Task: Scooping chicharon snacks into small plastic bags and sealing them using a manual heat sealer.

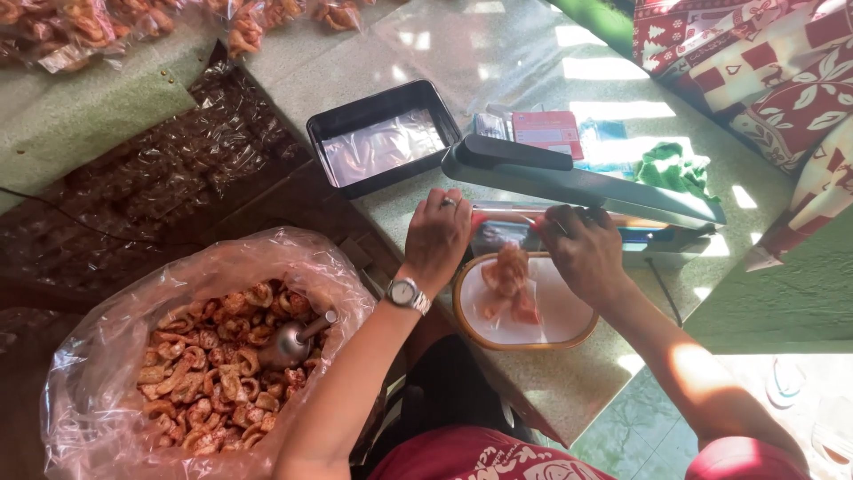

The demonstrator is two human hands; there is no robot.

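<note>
I see small snack bag (511,286) hanging below heat sealer (577,191), over oval tray (569,324) | left hand (435,236) pinching its top-left edge | right hand (582,249) pinching top-right

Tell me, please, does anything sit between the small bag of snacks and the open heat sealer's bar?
Nothing visible does: both hands, left hand and right hand, hold the small snack bag at the heat sealer, whose arm is raised.

Home snack-packing spot: heat sealer (577,182), bagged snacks (80,27).
</note>
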